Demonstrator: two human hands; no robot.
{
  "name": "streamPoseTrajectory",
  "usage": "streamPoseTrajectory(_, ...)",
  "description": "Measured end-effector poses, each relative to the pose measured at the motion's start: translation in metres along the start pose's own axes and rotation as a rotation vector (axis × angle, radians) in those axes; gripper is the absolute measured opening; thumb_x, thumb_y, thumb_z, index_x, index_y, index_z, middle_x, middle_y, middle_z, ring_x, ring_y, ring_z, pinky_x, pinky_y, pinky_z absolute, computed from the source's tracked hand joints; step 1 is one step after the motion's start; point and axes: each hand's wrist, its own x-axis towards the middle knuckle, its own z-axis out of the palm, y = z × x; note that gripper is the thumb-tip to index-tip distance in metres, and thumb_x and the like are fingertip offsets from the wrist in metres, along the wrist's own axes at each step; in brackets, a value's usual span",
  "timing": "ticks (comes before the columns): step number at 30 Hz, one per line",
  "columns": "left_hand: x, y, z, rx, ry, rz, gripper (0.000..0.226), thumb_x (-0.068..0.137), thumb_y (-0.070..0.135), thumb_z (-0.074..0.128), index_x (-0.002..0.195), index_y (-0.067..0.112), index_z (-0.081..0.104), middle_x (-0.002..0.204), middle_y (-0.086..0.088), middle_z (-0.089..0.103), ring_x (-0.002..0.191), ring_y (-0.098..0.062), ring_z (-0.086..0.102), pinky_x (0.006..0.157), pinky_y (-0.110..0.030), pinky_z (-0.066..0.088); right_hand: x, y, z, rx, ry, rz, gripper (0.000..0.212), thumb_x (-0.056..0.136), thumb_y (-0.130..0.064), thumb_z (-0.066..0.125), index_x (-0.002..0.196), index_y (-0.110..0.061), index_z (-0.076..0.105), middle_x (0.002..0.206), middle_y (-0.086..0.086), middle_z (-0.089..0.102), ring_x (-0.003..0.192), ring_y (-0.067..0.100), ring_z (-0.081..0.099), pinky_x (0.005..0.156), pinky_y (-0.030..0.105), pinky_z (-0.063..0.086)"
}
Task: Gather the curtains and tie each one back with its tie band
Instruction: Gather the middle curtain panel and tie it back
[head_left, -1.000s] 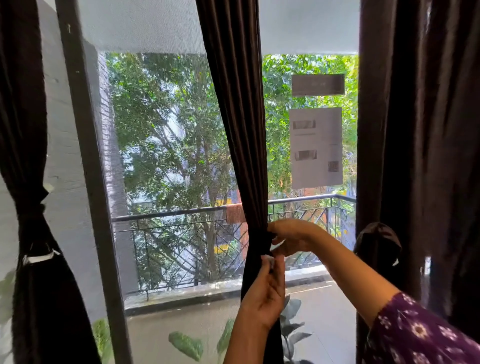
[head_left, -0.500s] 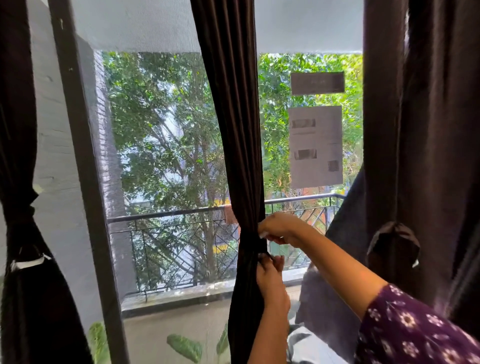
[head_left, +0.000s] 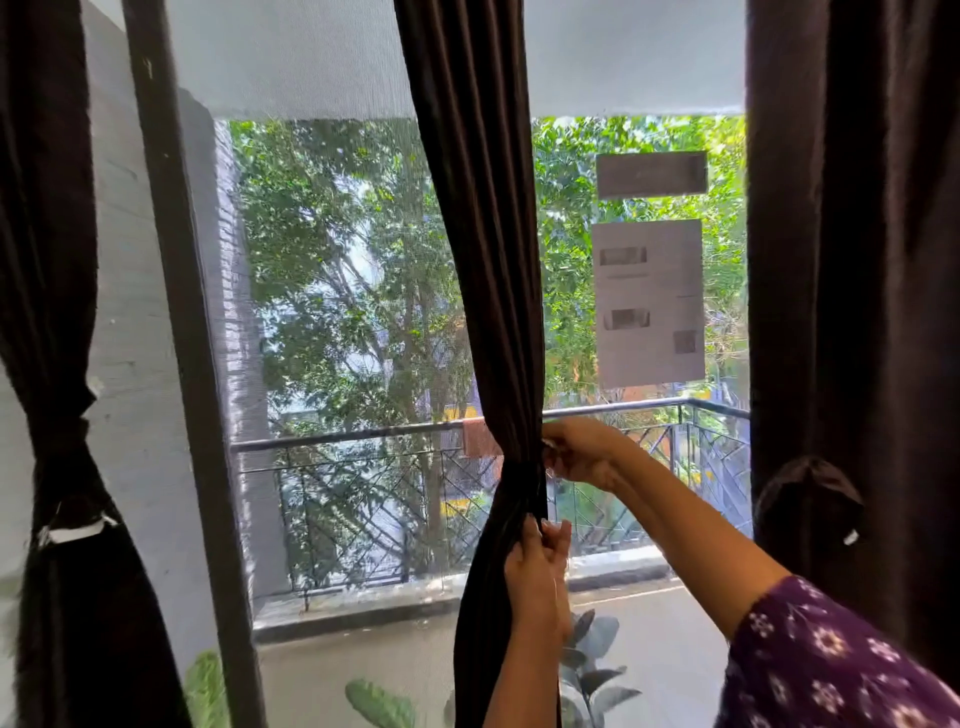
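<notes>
A dark brown middle curtain (head_left: 478, 270) hangs before the window, gathered narrow at waist height. Around that gathered spot a dark tie band (head_left: 522, 486) is wrapped, hard to tell from the cloth. My right hand (head_left: 579, 454) pinches the band's upper right edge. My left hand (head_left: 540, 571) grips the curtain and band just below. The left curtain (head_left: 57, 312) is tied back by a band with a white tab (head_left: 72, 530). On the right curtain (head_left: 852, 260) hangs a dark looped tie band (head_left: 808, 499).
A dark window frame post (head_left: 192, 364) stands left of the middle curtain. Papers (head_left: 647, 301) are stuck on the glass at the right. Outside are a balcony railing (head_left: 363, 434), trees and leafy plants (head_left: 587, 670) low behind the glass.
The view shifted slightly. My right hand stayed at the gathered spot; my left hand slid up close under it and closed on the curtain and band.
</notes>
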Motion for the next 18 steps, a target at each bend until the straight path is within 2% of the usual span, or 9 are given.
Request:
streamPoseTrajectory(2, -0.004, 0.003, -0.001, 0.042, 0.022, -0.057, 0.023, 0.083, 0.020, 0.062, 0.085, -0.001, 0.054, 0.064, -0.009, 0.051, 0.055, -0.010, 0.055, 0.079, -0.039, 0.058, 0.000, -0.004, -0.002, 0.021, -0.005, 0.000, 0.028, 0.093, -0.005, 0.044, 0.067, -0.016, 0.046, 0.047, -0.004, 0.046, 0.035, 0.004, 0.041, 0.036, 0.011, 0.024)
streamPoseTrajectory(3, -0.005, 0.004, -0.003, 0.039, 0.011, -0.075, 0.019, 0.085, 0.017, 0.061, 0.083, -0.001, 0.056, 0.062, -0.009, 0.052, 0.055, -0.010, 0.055, 0.083, -0.042, 0.056, 0.000, -0.005, -0.003, 0.023, -0.003, -0.006, 0.027, 0.092, -0.004, 0.045, 0.068, -0.016, 0.048, 0.048, -0.003, 0.046, 0.035, 0.004, 0.041, 0.035, 0.011, 0.024)
streamPoseTrajectory(6, -0.016, 0.010, -0.001, 0.048, -0.056, -0.136, 0.046, 0.053, 0.028, 0.084, 0.078, -0.002, 0.060, 0.062, -0.011, 0.056, 0.055, -0.013, 0.059, 0.073, -0.038, 0.059, 0.000, -0.003, -0.001, 0.049, 0.020, -0.027, 0.022, 0.090, -0.005, 0.049, 0.072, -0.017, 0.049, 0.058, -0.002, 0.043, 0.036, 0.003, 0.041, 0.035, 0.012, 0.024)
streamPoseTrajectory(9, -0.035, 0.016, 0.004, 0.154, -0.108, -0.272, 0.018, 0.086, 0.016, 0.059, 0.081, -0.002, 0.056, 0.071, -0.013, 0.055, 0.061, -0.015, 0.059, 0.076, -0.037, 0.058, -0.005, 0.008, 0.000, 0.098, 0.055, -0.041, 0.018, 0.090, -0.013, 0.056, 0.073, -0.017, 0.052, 0.051, -0.005, 0.047, 0.037, 0.003, 0.043, 0.038, 0.013, 0.029)
streamPoseTrajectory(11, -0.053, 0.031, 0.007, 0.404, -0.169, -0.328, 0.022, 0.096, 0.015, 0.047, 0.082, 0.000, 0.056, 0.062, -0.008, 0.056, 0.056, -0.014, 0.058, 0.066, -0.031, 0.058, -0.015, 0.015, -0.004, 0.116, 0.059, -0.056, 0.016, 0.090, -0.020, 0.060, 0.075, -0.015, 0.055, 0.051, -0.005, 0.052, 0.042, 0.005, 0.048, 0.043, 0.017, 0.032)
streamPoseTrajectory(12, -0.059, 0.041, 0.005, 0.598, -0.181, -0.252, 0.024, 0.097, 0.019, 0.048, 0.081, 0.003, 0.057, 0.055, -0.003, 0.055, 0.050, -0.011, 0.055, 0.058, -0.027, 0.056, -0.020, 0.019, -0.007, 0.137, 0.047, -0.063, 0.017, 0.090, -0.023, 0.061, 0.077, -0.014, 0.056, 0.054, -0.004, 0.054, 0.046, 0.006, 0.050, 0.047, 0.018, 0.034)
streamPoseTrajectory(14, -0.063, 0.066, 0.000, 0.964, -0.140, 0.142, 0.029, 0.095, 0.027, 0.052, 0.072, 0.011, 0.059, 0.046, 0.004, 0.051, 0.043, -0.007, 0.048, 0.048, -0.021, 0.044, -0.030, 0.027, -0.010, 0.196, 0.012, -0.084, 0.016, 0.091, -0.025, 0.060, 0.081, -0.012, 0.058, 0.067, 0.000, 0.057, 0.058, 0.011, 0.052, 0.053, 0.021, 0.038)
streamPoseTrajectory(16, -0.053, 0.088, -0.003, 1.061, -0.007, 0.548, 0.030, 0.094, 0.032, 0.050, 0.072, 0.013, 0.059, 0.054, 0.003, 0.054, 0.050, -0.012, 0.049, 0.051, -0.025, 0.039, -0.038, 0.038, -0.009, 0.257, -0.003, -0.110, 0.020, 0.092, -0.030, 0.057, 0.083, -0.013, 0.061, 0.074, 0.001, 0.058, 0.065, 0.013, 0.052, 0.058, 0.022, 0.041)
streamPoseTrajectory(18, -0.032, 0.099, 0.000, 1.110, 0.053, 0.662, 0.024, 0.097, 0.032, 0.043, 0.086, 0.015, 0.057, 0.073, 0.001, 0.058, 0.071, -0.019, 0.056, 0.060, -0.027, 0.039, -0.045, 0.054, -0.003, 0.291, -0.008, -0.081, 0.029, 0.090, -0.040, 0.057, 0.081, -0.014, 0.064, 0.073, 0.000, 0.059, 0.065, 0.013, 0.052, 0.060, 0.022, 0.043)
